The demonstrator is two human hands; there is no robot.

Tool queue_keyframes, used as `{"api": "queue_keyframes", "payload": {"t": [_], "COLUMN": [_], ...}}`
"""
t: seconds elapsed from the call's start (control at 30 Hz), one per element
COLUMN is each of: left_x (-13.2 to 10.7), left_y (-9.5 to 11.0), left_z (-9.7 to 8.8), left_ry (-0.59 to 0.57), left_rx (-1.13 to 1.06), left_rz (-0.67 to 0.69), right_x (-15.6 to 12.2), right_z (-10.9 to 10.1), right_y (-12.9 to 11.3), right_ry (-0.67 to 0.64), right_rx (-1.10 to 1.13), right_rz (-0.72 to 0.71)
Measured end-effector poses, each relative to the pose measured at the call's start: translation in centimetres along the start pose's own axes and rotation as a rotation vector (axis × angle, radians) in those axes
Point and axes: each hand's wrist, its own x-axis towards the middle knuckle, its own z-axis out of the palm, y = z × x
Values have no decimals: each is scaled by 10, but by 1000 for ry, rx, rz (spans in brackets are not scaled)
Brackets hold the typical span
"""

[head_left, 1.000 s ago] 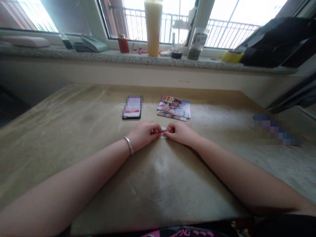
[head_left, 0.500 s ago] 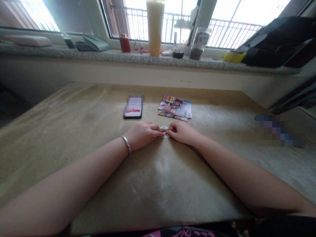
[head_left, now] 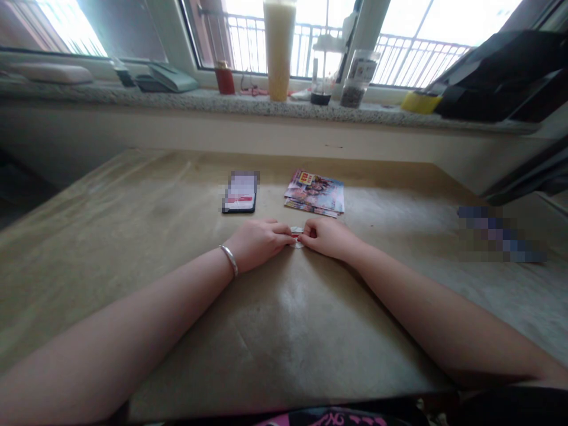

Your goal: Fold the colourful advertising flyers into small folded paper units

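A small white rounded piece with a red strip across it point(head_left: 297, 244) lies on the tabletop between my hands, its sides covered by my fingers. What kind of thing it is, I cannot make out. My left hand point(head_left: 260, 244), with a silver bangle at the wrist, has its fingers closed together on the piece's left side. From the right, my right hand point(head_left: 328, 238) pinches the piece between thumb and curled fingers. Both hands rest low on the table, with the fingertips close to each other.
Beyond my left hand lies a phone point(head_left: 241, 192), partly blurred out. A stack of colourful printed leaflets point(head_left: 315, 192) sits behind my right hand. Far right is a blurred-out bluish item point(head_left: 501, 234). The windowsill point(head_left: 248, 105) carries bottles, jars and a black bag point(head_left: 497, 77).
My left hand has shifted slightly to the right, closer to my right fingertips. The right hand and the things on the table look unmoved.
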Motion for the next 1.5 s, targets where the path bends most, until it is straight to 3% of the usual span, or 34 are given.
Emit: {"api": "queue_keyframes", "payload": {"t": [0.63, 0.83, 0.97, 1.17, 1.5], "left_x": [0, 0, -1, 1, 6], "left_y": [1, 1, 0, 3, 6], "left_z": [-1, 0, 0, -4, -6], "left_ry": [-12, -12, -9, -46, -106], "left_rx": [89, 78, 69, 65, 75], "left_rz": [45, 53, 61, 46, 80], "right_x": [-4, -8, -13, -20, -21], "right_z": [8, 10, 6, -1, -13], "right_y": [10, 22, 24, 17, 4], "right_ry": [97, 146, 138, 140, 65], "right_rx": [42, 168, 35, -188, -257], "right_rz": [-105, -411, -507, -483, -390]}}
